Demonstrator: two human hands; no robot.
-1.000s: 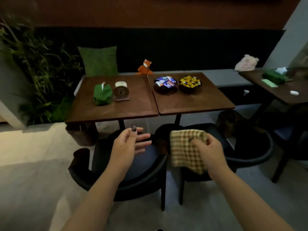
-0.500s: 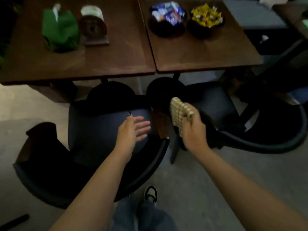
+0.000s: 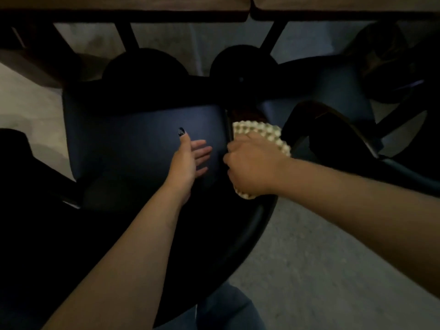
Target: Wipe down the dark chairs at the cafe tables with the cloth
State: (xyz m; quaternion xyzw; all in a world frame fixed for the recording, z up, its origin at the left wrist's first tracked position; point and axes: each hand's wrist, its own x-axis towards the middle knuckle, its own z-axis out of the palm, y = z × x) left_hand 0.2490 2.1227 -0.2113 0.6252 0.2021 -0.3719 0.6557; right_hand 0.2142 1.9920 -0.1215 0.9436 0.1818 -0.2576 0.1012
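Since the cloth [image 3: 262, 136] sits at frame centre-right, bunched under the right hand [image 3: 252, 165], that hand is the one on the job; its fingers are curled over the cloth, pressing it at the right edge of the near chair's seat [image 3: 142, 144], where the armrest [image 3: 259, 217] curves round. Seat spreads left of the cloth, long axis roughly left-right across mid-frame, so the likely stroke runs leftward. Left hand [image 3: 188, 160] hovers flat over the seat just left of the cloth, fingers straight and slightly spread, holding nothing; can't tell if it touches the cushion. It lies directly in that path and probably has to clear out first. Second chair [image 3: 333, 91] is right of centre, close beside the first, its armrest just right of the cloth. Table edge [image 3: 123, 15] runs along the top, pedestal bases [image 3: 145, 65] below it. Jeans [image 3: 226, 310] at bottom centre. Dim light; seat dirt not readable.
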